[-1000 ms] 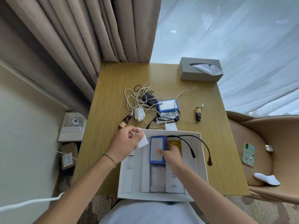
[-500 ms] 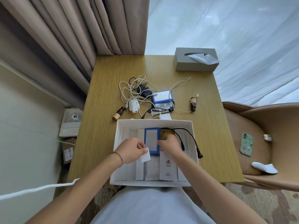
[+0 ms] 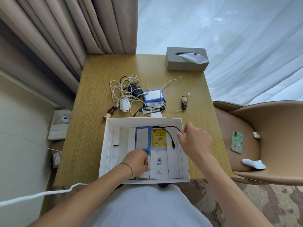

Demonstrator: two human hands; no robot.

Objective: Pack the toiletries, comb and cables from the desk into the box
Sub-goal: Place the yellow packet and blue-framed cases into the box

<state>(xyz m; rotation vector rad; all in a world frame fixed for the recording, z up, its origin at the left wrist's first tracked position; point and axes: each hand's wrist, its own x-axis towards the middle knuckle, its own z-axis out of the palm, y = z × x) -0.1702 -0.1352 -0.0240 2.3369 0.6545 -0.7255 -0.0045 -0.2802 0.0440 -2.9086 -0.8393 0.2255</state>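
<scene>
**Both hands in the box, packing**

Left hand [image 3: 137, 161] low in the white cardboard box [image 3: 144, 120], fingers curled down onto a small white packet [image 3: 145, 174] near the front wall. Right hand [image 3: 195, 141] hovers over the box's right side, fingers spread and relaxed, holding nothing, beside a black cable [image 3: 167, 128]. Blue-edged flat pack [image 3: 142, 139] lies inside, long axis pointing away from the person; glossy yellow sachet [image 3: 159, 137] just right of it. Tangled white cables [image 3: 121, 89] and two brown bottles remain on the wood-grain surface [image 3: 98, 95] beyond the box.
</scene>
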